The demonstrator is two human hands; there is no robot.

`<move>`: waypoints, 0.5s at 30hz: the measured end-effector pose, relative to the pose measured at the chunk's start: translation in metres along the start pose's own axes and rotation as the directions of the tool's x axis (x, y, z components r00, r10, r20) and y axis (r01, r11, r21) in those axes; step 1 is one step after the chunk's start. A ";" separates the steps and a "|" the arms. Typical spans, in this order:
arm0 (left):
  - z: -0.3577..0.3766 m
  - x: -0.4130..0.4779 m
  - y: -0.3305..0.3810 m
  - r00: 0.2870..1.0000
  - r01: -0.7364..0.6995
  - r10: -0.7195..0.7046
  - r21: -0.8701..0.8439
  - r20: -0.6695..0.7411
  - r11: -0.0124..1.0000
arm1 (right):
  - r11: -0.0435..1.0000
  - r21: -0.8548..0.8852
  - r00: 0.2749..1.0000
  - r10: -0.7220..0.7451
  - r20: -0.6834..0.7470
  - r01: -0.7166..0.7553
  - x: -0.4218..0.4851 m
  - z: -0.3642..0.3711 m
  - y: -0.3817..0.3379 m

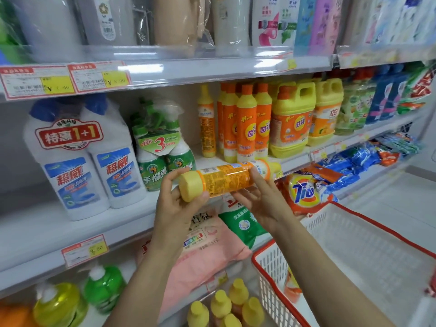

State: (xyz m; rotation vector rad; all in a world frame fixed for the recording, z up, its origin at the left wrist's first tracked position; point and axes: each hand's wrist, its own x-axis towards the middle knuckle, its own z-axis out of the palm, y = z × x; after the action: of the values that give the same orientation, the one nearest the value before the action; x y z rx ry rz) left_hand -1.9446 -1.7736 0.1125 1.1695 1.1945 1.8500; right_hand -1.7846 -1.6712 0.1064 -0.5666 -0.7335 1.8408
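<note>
Holding orange bottle (pixel 226 179) sideways mid-frame, left hand (pixel 179 208) gripping base, right hand (pixel 259 204) gripping near neck; picked, not yet in basket (pixel 382 228) lower right

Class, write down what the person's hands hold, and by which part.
A yellow-and-orange bottle, lying sideways. The left hand grips its wide base end; the right hand holds its body nearer the neck.

Both hands hold a yellow bottle (pixel 226 179) level before the shelf (pixel 236 161) — the left hand (pixel 177 206) grips its base end, the right hand (pixel 257 201) its middle. Right of the right hand hangs a white basket (pixel 377 234); beyond both hands stand more bottles (pixel 245 123).
</note>
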 end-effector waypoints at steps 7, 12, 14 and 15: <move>0.012 -0.004 0.014 0.978 -0.197 0.170 0.256 0.124 0.946 | 0.966 0.205 0.980 0.177 -0.087 -0.157 -0.006 0.005 0.001; 0.004 -0.004 0.022 0.989 0.011 -0.052 0.277 0.141 0.961 | 0.998 -0.010 0.991 -0.056 -0.118 0.056 -0.008 -0.001 -0.013; 0.003 -0.006 0.016 0.987 0.025 -0.102 0.511 0.124 0.859 | 0.961 -0.205 0.975 -0.205 -0.084 0.185 -0.013 -0.002 -0.017; 0.003 -0.008 0.011 0.987 0.004 -0.101 0.612 0.123 0.791 | 0.923 -0.303 0.964 -0.263 -0.045 0.238 -0.016 0.000 -0.018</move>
State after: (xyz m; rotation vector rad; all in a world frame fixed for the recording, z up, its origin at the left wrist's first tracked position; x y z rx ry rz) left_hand -1.9391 -1.7834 0.1207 1.5615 1.7883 1.3209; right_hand -1.7672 -1.6807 0.1201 -0.7041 -0.9855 1.4709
